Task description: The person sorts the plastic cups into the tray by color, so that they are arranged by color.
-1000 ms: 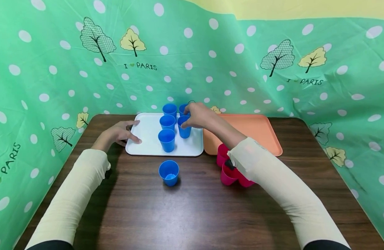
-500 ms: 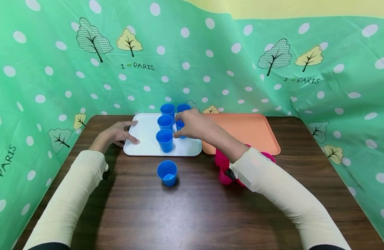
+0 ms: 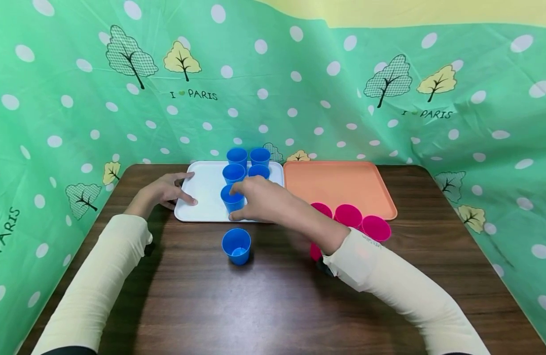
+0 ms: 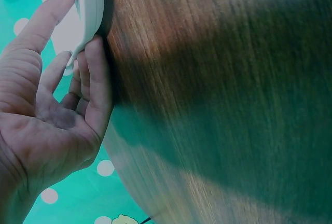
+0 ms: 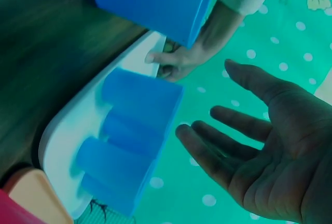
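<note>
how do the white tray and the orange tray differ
Colour: the white tray is white, the orange tray a pale orange.
Cups: five blue cups stand on the white tray; pink cups show at the orange tray's near edge.
Contact: the left hand grips the white tray's left edge; no hand touches the orange tray.
Shared: both are rectangular with rounded corners, side by side on the table.

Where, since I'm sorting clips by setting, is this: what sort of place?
Probably an improvised indoor tabletop filming spot: a patterned green cloth hangs behind and beside a dark wood-look table with blue cups set out.
</note>
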Available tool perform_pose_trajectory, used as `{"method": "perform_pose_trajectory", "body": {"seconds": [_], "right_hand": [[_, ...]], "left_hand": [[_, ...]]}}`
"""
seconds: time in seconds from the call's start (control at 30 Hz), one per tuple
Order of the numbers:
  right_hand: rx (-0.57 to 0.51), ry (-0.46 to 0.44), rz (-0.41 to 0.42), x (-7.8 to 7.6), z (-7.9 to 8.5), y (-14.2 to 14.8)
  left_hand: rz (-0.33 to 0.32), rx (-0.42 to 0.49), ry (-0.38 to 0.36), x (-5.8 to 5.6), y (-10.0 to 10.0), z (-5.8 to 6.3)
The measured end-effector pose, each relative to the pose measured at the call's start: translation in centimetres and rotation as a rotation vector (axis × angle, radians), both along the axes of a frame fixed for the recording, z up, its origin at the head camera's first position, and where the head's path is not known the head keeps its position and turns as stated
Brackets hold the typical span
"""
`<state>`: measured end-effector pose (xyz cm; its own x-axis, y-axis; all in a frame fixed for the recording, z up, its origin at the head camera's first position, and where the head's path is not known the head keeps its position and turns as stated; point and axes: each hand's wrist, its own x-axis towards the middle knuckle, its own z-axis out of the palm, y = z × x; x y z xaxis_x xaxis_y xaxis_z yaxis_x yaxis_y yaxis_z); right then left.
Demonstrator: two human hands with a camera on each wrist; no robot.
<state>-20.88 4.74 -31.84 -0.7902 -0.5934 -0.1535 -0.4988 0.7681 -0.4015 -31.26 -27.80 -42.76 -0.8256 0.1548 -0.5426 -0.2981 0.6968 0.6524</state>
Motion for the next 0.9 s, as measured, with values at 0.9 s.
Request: {"method": "perform_pose_trajectory", "body": {"seconds": [0.9], "right_hand": [[0.152, -0.012, 0.164, 3.8, -1.7, -1.3]], "left_hand": [[-0.016, -0.026, 0.020, 0.2, 0.1, 0.2]]}}
